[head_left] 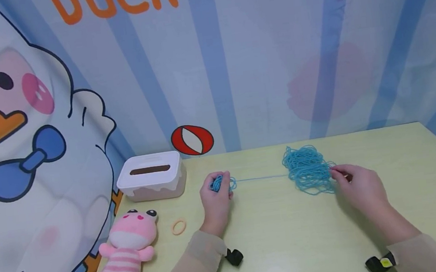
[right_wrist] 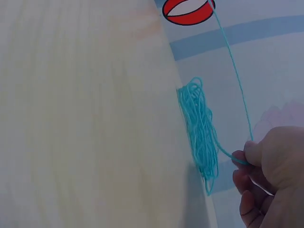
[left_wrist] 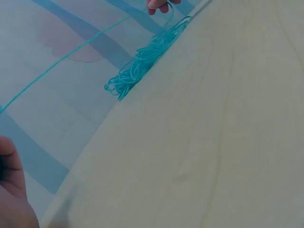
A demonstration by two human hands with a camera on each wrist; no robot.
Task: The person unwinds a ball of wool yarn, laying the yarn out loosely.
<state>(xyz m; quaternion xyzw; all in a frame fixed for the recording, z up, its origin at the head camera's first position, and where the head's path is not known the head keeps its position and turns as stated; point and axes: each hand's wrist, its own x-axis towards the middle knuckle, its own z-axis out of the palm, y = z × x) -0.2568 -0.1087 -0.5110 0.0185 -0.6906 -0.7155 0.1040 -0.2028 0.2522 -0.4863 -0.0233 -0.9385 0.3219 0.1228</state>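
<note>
My left hand grips a small bundle of blue yarn, with loops poking out past the fingers. From it a single taut strand runs right, above the table, toward my right hand. Thumb and fingertips of the right hand pinch that strand, as the right wrist view shows. A loose, tangled heap of the same blue yarn lies on the table just left of the right hand. In the right wrist view, yarn from the heap leads up into the pinch.
A white and pinkish tissue box stands at the back left. In front of it lie a pink striped plush toy and a small peach-coloured ring. A printed curtain hangs behind the pale wooden table.
</note>
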